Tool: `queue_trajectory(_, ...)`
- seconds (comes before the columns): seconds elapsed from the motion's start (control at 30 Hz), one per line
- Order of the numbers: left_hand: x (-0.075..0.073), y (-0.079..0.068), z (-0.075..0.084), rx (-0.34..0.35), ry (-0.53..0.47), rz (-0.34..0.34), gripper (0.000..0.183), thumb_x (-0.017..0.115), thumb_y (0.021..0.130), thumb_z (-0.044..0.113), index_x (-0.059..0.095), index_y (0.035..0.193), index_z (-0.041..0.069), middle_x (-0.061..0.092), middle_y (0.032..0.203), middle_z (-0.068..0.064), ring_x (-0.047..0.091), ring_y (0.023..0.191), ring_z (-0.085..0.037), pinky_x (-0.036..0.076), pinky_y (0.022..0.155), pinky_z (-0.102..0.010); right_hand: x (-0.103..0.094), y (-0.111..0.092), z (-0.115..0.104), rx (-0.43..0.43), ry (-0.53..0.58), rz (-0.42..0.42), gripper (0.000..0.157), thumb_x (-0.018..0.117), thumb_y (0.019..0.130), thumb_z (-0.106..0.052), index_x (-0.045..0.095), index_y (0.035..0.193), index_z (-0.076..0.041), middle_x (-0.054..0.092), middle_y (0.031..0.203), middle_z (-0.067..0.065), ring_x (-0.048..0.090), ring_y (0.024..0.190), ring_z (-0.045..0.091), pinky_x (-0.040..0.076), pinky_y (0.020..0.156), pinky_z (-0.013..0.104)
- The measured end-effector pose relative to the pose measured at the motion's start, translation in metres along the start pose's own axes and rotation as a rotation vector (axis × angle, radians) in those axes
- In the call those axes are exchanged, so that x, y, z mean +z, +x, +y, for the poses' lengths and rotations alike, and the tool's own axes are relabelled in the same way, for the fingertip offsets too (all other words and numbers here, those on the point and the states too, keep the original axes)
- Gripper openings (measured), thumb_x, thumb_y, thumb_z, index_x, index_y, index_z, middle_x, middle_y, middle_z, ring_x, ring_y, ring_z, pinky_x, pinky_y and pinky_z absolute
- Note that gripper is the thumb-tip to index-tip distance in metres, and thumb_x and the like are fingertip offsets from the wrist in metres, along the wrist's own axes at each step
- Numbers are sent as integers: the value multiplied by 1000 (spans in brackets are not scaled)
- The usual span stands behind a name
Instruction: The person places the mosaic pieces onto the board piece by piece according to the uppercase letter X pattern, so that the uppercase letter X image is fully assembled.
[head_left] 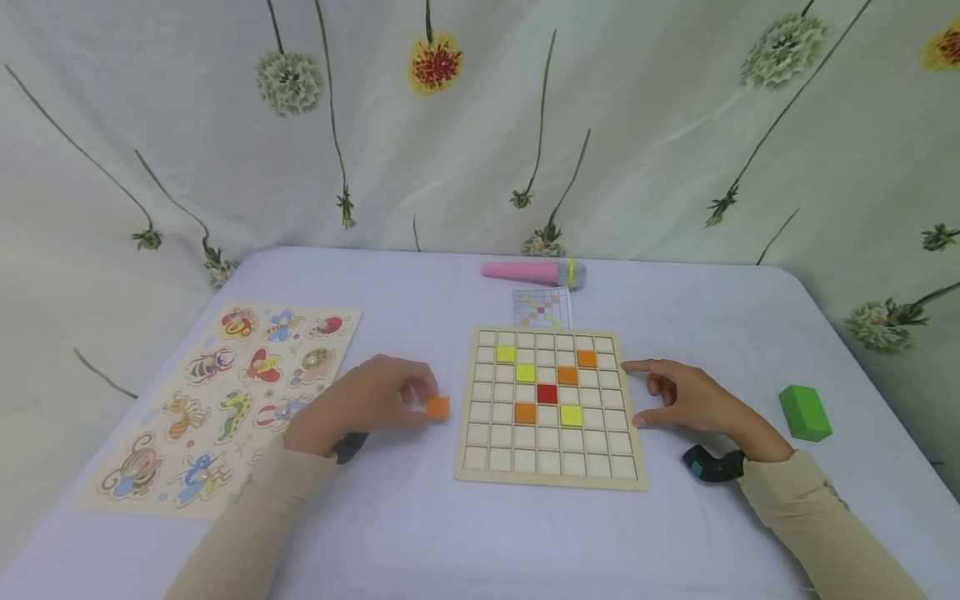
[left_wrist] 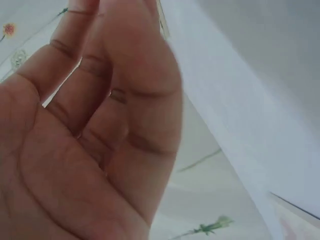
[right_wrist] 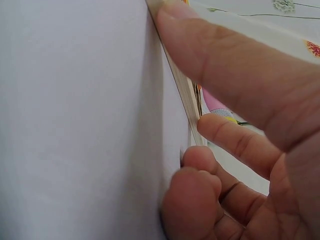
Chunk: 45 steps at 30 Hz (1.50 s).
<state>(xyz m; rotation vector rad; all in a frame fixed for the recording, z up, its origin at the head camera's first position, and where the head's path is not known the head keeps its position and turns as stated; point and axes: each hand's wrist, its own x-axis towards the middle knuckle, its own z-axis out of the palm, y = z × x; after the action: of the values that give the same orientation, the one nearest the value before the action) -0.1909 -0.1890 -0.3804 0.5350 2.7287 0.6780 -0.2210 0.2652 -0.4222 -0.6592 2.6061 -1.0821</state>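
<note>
My left hand (head_left: 378,396) pinches an orange square tile (head_left: 437,407) between thumb and fingers, just left of the wooden grid board (head_left: 551,483). In the left wrist view, the left hand (left_wrist: 100,115) fills much of the picture and the tile is hidden. Yellow, orange and one red tile (head_left: 547,394) lie in the board's squares, partly forming crossing diagonals. At the board's right edge rests my right hand (head_left: 686,397), its thumb and index finger touching the rim. The right wrist view shows the right hand (right_wrist: 240,125) against the board's side (right_wrist: 177,85).
Behind the board lie a printed pattern card (head_left: 542,308) and a pink toy microphone (head_left: 525,272). An insect picture puzzle (head_left: 202,417) is on the left, partly under the left arm. A green block (head_left: 806,412) sits at the right. A flowered cloth (head_left: 450,150) hangs behind.
</note>
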Motion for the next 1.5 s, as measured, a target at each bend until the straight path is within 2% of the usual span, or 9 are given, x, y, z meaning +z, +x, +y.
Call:
queue_trajectory(0.17, 6, -1, 18, -8, 41, 10, 19, 86, 89, 20, 76, 104, 26, 72, 95, 15, 61, 88, -14, 51, 79, -35, 1, 1, -1, 0, 1, -1, 75, 95, 82, -14, 60, 145, 7, 51, 95, 3, 45, 74, 13, 38, 66, 27)
queue_trajectory(0.4, 16, 1, 34, 87, 87, 18, 17, 85, 90, 20, 75, 102, 25, 70, 92, 15, 58, 81, -11, 49, 75, -33, 1, 2, 1, 5, -9, 1, 76, 96, 82, -15, 60, 145, 8, 51, 94, 2, 45, 74, 14, 39, 65, 27)
queue_trajectory(0.63, 27, 8, 48, 114, 137, -12, 19, 88, 88, 23, 73, 100, 25, 62, 87, 14, 56, 86, -11, 48, 79, -32, 1, 2, 3, 5, -15, 4, 76, 96, 82, -15, 60, 145, 8, 52, 94, 2, 46, 74, 13, 39, 65, 27)
queue_trajectory(0.77, 31, 13, 55, 105, 133, -25, 18, 87, 88, 21, 73, 98, 24, 62, 87, 13, 57, 88, -12, 49, 81, -34, 1, 1, 3, 8, -17, 8, 76, 96, 82, -16, 61, 145, 7, 51, 94, 2, 46, 74, 13, 39, 65, 27)
queue_trajectory(1.07, 39, 22, 66, 38, 128, -79, 18, 86, 88, 14, 72, 97, 21, 60, 82, 6, 57, 85, -15, 47, 77, -35, 1, 0, 1, -2, -17, 1, 76, 95, 82, -14, 59, 146, 8, 52, 95, 2, 45, 75, 13, 39, 66, 27)
queue_trajectory(1.5, 44, 27, 65, 44, 106, -110, 19, 87, 91, 18, 72, 101, 22, 61, 82, 7, 57, 84, -14, 45, 75, -34, 1, 1, 0, 6, -19, 0, 76, 95, 83, -14, 59, 146, 8, 52, 95, 2, 45, 75, 13, 39, 66, 27)
